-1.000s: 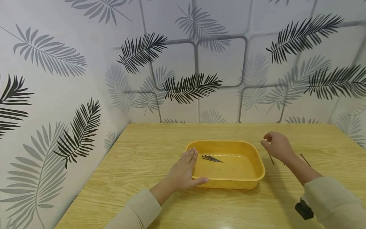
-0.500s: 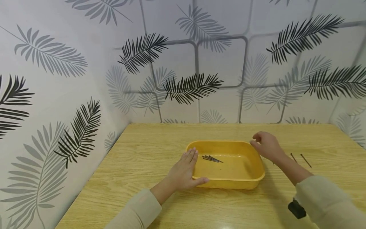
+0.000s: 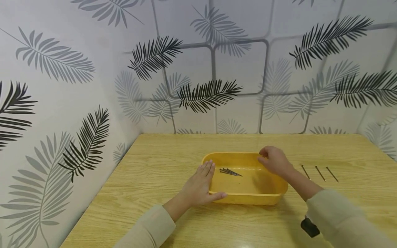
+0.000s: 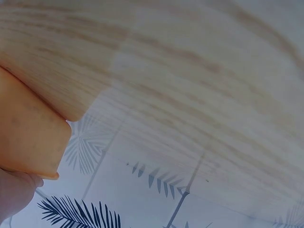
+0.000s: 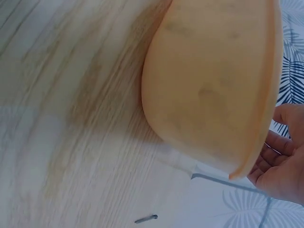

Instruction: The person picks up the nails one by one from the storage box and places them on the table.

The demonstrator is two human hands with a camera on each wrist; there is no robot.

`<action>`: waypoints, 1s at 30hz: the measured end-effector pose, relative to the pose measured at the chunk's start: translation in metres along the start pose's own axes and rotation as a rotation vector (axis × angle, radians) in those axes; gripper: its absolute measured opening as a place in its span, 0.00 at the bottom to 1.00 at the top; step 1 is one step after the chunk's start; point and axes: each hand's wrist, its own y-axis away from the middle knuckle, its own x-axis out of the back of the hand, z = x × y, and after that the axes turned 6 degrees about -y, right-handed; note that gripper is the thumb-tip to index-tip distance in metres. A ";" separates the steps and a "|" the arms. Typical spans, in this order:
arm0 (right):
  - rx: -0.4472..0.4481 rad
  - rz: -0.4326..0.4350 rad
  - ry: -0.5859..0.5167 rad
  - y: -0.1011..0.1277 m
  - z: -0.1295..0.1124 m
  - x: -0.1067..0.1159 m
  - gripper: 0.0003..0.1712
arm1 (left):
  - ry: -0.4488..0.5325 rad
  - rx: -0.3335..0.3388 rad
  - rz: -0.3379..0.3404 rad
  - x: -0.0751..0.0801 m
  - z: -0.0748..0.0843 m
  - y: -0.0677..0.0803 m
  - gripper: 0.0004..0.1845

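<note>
Left grip (image 3: 198, 187) spread at the left end of the yellow tray (image 3: 248, 199); right grip (image 3: 273, 160) curled over its right end, holding anything? Can't tell! Dark nails (image 3: 230, 172) inside, loose nails (image 3: 320, 173) right of it on the bench (image 3: 155, 158).

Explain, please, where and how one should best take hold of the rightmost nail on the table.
Probably best pinched across its width at mid-shank, coming from above: the rightmost nail is slim, lies flat on the table and apart from the neighbouring nail, so both long sides look free.
</note>
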 end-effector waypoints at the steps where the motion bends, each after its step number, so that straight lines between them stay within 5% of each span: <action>1: 0.002 -0.008 0.003 0.000 -0.001 -0.002 0.15 | 0.000 0.001 -0.001 0.000 0.000 0.000 0.61; 30: -0.010 -0.164 0.013 -0.010 -0.019 -0.043 0.14 | -0.007 0.017 -0.016 0.002 0.001 -0.001 0.56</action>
